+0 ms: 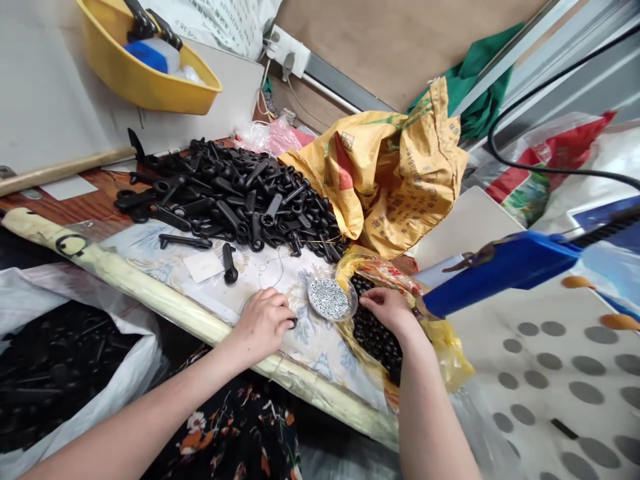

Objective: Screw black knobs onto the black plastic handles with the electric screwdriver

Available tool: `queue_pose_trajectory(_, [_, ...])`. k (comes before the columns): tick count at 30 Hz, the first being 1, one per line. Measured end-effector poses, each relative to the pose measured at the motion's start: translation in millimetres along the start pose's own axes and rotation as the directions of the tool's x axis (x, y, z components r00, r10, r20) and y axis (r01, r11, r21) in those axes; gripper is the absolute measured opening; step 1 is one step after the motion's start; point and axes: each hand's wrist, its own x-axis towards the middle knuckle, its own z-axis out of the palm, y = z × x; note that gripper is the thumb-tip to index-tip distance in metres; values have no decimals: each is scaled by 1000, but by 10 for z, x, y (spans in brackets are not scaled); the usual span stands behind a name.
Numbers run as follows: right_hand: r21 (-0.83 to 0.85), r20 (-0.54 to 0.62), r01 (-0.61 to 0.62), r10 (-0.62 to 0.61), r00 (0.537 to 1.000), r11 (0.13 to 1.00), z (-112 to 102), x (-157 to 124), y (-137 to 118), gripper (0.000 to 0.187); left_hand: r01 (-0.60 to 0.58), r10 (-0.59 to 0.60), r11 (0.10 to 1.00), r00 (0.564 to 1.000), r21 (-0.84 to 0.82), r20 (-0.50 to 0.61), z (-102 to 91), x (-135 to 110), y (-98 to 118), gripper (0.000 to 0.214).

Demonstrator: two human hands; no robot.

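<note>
My left hand [265, 323] rests low over the cloth-covered table with its fingers curled round a small black part [293, 323], of which only an edge shows. My right hand [387, 307] is at a yellow plastic bag full of round black knobs [377, 340], its thumb and fingertips pinched together at the rim of a clear dish. Whatever is between those fingertips is too small to make out. Silvery screws [329, 297] fill the dish, which stands between my hands. Beyond my left hand lie a single black handle [229, 264] and a white square card [203, 267].
A large heap of black handles [235, 193] covers the back of the table beside a yellow woven sack [385, 167]. A blue power screwdriver [500, 270] hangs at the right. A yellow bin [150, 83] is upper left; a white sack of black parts [135, 373] stands lower left.
</note>
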Motion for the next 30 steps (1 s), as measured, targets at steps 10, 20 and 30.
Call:
queue_pose_trajectory(10, [21,-126,240,-235,964,971,53,-107,-275,20,26,-26,1000,1000,8,1,-18,3,42,15])
queue_pose_trajectory(20, [-311,64,368,-367,928,876,176,-129,-720,13,-21,24,996,999,91,-39,39,-32,30,9])
queue_pose_trajectory(30, [-423,81,366,-367,927,829,281,-215,-788,16,17,-18,999,1000,46,15,-27,1,64,11])
